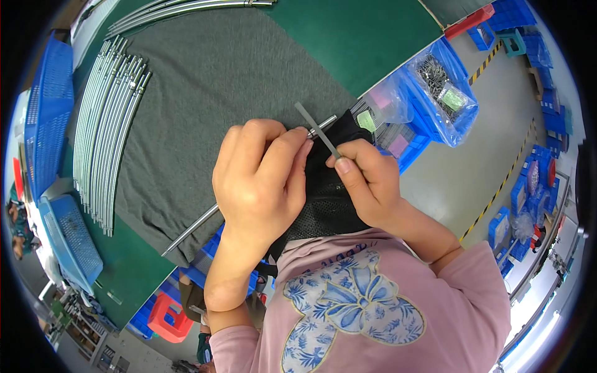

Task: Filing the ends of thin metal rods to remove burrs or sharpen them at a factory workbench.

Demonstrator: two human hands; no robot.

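My left hand (258,177) is closed around a slim metal rod (193,230), with thumb and fingers pinched close to the rod's upper right end. That end has a stepped, shiny tip sticking out past my fingers. In my right hand (370,183) a narrow flat grey strip (311,120) is pinched between thumb and fingers; it may be a file, but its surface is too small to tell. The strip lies crosswise over the rod near the tip, seemingly against it. Below both hands is a dark grey cloth (205,81) spread over the green table.
Many similar rods (112,130) lie bundled at the left, more rods (186,7) at the far edge. Blue baskets (50,112) stand left. At the right, a blue bin (463,118) holds small metal parts in plastic. A red stool (168,317) is below the table.
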